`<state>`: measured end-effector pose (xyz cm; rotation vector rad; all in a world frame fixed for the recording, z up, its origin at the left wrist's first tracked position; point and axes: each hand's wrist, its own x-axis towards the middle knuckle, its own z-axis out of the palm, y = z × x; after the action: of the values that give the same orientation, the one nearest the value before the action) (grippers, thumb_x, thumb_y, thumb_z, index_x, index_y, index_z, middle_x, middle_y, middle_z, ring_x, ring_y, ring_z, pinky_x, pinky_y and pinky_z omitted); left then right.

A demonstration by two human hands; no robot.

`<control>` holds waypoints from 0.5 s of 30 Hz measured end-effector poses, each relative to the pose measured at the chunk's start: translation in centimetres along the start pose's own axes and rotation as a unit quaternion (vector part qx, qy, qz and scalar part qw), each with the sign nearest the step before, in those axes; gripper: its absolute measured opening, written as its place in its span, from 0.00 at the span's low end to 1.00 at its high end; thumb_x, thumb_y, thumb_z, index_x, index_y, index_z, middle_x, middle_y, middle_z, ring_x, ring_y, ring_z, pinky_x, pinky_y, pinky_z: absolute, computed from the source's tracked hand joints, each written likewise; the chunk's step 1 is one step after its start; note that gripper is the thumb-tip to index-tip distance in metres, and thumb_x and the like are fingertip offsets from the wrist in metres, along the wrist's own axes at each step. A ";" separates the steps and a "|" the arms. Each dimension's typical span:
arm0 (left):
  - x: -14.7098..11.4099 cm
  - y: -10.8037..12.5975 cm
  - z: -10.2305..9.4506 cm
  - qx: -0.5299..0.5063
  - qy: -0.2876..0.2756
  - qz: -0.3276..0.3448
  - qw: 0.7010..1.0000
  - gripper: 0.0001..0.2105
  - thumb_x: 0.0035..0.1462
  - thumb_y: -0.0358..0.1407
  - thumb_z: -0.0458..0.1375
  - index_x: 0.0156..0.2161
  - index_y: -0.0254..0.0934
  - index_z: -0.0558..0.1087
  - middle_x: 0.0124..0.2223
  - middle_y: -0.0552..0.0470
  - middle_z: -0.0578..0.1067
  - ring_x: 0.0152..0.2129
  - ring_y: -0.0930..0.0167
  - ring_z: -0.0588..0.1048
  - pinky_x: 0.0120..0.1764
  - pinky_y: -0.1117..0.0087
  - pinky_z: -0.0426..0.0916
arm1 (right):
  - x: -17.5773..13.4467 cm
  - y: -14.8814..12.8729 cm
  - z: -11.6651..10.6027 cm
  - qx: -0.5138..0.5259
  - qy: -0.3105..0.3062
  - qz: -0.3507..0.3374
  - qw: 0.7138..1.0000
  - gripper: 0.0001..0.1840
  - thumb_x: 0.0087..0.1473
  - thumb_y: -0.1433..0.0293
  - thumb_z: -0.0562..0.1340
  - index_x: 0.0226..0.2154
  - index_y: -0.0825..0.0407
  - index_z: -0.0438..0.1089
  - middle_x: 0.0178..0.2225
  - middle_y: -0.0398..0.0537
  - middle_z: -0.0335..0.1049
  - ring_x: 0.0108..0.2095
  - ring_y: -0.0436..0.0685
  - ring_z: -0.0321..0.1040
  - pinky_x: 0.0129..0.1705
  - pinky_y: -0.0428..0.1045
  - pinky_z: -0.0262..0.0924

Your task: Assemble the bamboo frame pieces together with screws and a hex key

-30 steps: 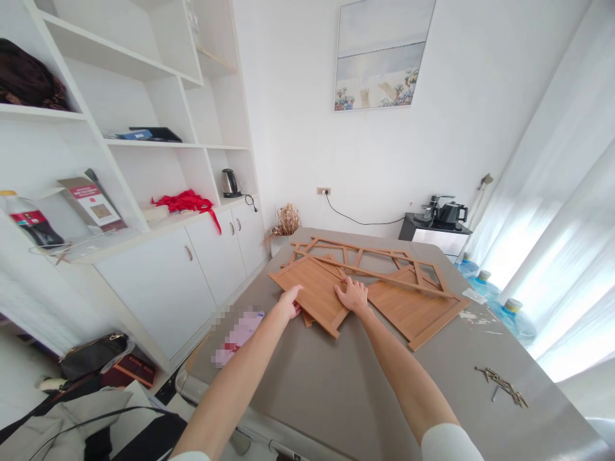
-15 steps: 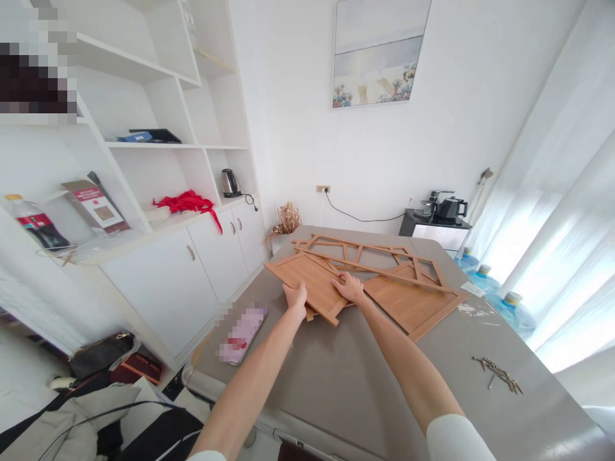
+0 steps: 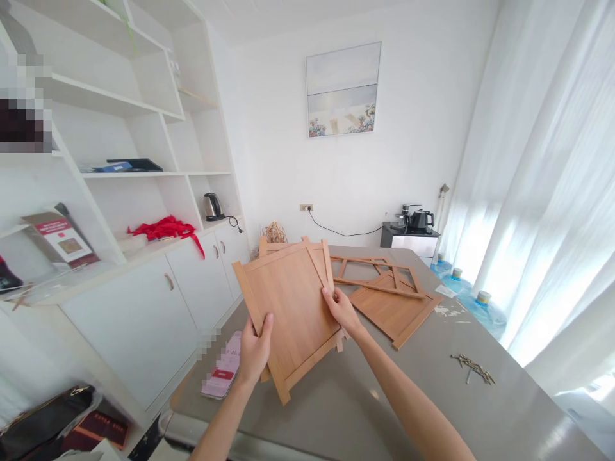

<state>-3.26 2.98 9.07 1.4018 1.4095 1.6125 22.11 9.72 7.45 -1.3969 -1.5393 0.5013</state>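
Note:
Raised and tilted towards me, a flat brown wooden panel (image 3: 287,304) with a framed border is in both my hands. At least one more wooden panel (image 3: 328,255) shows behind it, its edges sticking out at the top and right. My left hand (image 3: 257,346) is closed on the lower left edge, thumb on the front face. The right edge is gripped by my right hand (image 3: 342,312), with the fingers behind mostly hidden. Beyond, another wooden panel (image 3: 391,307) lies on the table under an open slatted wooden frame (image 3: 379,270).
A small pile of screws (image 3: 473,369) lies on the grey table (image 3: 384,397) at the right. A phone (image 3: 223,368) rests near the left edge. Large water bottles (image 3: 480,310) stand beyond the right edge. White shelves with cabinets (image 3: 144,320) run along the left.
Both hands have lifted the panels off the table and tipped them upright towards me. The view has shifted, so the wall picture and shelves sit lower and further left.

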 end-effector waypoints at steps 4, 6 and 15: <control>-0.2 0.5 0.7 -0.014 0.008 0.066 0.998 0.16 0.67 0.42 0.59 0.54 0.35 0.72 0.52 0.45 0.75 0.45 0.64 0.77 0.47 0.56 0.75 | -5.1 -1.4 -3.7 0.044 0.084 -0.055 0.994 0.17 0.68 0.57 0.58 0.47 0.54 0.69 0.42 0.48 0.72 0.38 0.54 0.71 0.43 0.54 0.70; -0.3 0.3 1.9 -0.023 0.019 0.081 0.996 0.16 0.67 0.42 0.59 0.54 0.35 0.72 0.51 0.45 0.75 0.44 0.65 0.77 0.46 0.57 0.75 | -8.2 -1.6 -5.0 0.056 0.116 -0.080 0.988 0.18 0.71 0.55 0.51 0.46 0.51 0.66 0.39 0.49 0.71 0.39 0.57 0.70 0.44 0.54 0.68; -2.8 -2.5 5.7 -0.034 0.017 0.073 0.997 0.16 0.66 0.42 0.60 0.53 0.34 0.72 0.51 0.47 0.75 0.43 0.64 0.77 0.43 0.59 0.76 | -17.0 1.4 -6.2 0.043 0.183 -0.071 0.980 0.16 0.70 0.57 0.48 0.48 0.48 0.62 0.41 0.53 0.71 0.40 0.62 0.71 0.43 0.56 0.69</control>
<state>2.35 3.10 5.18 1.4728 1.2854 1.7675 26.01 -7.35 2.83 -1.2235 -1.2900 0.2050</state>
